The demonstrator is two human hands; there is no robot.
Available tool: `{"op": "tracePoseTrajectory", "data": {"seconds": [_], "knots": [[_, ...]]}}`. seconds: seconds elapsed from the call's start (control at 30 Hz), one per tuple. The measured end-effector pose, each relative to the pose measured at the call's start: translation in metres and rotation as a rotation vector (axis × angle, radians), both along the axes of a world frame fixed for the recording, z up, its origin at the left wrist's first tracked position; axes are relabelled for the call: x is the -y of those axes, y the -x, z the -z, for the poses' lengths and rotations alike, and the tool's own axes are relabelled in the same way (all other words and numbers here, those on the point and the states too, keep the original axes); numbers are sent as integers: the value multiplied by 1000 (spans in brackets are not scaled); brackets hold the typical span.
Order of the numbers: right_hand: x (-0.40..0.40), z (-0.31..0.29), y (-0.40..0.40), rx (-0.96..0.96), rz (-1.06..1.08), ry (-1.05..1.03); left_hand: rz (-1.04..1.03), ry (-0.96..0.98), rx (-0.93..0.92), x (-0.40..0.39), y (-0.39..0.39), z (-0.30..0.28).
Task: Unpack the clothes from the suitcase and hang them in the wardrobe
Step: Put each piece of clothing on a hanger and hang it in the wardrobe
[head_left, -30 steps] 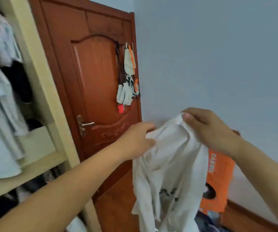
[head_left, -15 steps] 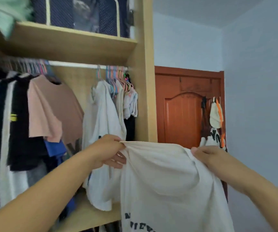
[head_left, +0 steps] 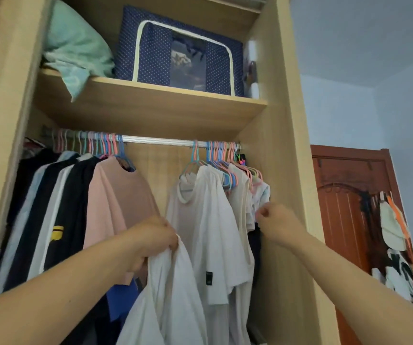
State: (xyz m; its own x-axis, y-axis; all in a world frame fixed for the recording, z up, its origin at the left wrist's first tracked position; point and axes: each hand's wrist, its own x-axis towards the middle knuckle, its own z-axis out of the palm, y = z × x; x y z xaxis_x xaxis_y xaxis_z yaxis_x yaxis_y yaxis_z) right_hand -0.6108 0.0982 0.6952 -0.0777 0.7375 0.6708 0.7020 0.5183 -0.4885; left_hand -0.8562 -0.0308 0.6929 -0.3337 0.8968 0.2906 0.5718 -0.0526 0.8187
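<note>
A: Head view: where's the white T-shirt point(head_left: 173, 290)?

B: Bunched in the left hand point(head_left: 150, 241), fingers curled round its top, its length hanging straight down.

A: The right hand point(head_left: 273, 224)?

B: Fingers curled, apparently empty, just below the spare hangers point(head_left: 227, 168). It's nearer them. The bare rail point(head_left: 158, 140) above the left fingers offers room.

The bottom of the white shirt point(head_left: 168, 300) is cut off; the dark clothes point(head_left: 51, 220) look blurred, perhaps jackets.

On the rail point(head_left: 155, 140), a bare stretch lies between the pink shirt point(head_left: 120, 205) and the white shirts point(head_left: 207, 215); hangers crowd both sides.
</note>
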Motion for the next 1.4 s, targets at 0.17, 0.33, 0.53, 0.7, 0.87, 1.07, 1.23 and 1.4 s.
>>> {"op": "tracePoseTrajectory", "data": {"seconds": [0.17,0.33,0.53,0.7,0.87,1.07,1.23,1.4], "knots": [[-64,-65,63,22,74,-230,-114,-48,-145,-27,26,-13],[-103,-89,111,-87,56,-198,-223,-125,-137,-43,49,-23],[-110,-102,167,14,-63,-160,-272,-115,-146,-44,67,-29],[-94,-104,210,-55,-145,-144,-299,-180,-138,-37,68,-32],[-100,-101,210,-133,-236,-76,-291,-183,-99,-30,75,-36],[-121,-130,183,-532,-666,325,-243,-196,-73,-34,74,-38],[-150,-149,159,-198,-104,-25,-205,-188,-117,-43,68,-34],[-155,-158,139,219,78,-127,-212,-188,-123,-48,70,-33]]}}
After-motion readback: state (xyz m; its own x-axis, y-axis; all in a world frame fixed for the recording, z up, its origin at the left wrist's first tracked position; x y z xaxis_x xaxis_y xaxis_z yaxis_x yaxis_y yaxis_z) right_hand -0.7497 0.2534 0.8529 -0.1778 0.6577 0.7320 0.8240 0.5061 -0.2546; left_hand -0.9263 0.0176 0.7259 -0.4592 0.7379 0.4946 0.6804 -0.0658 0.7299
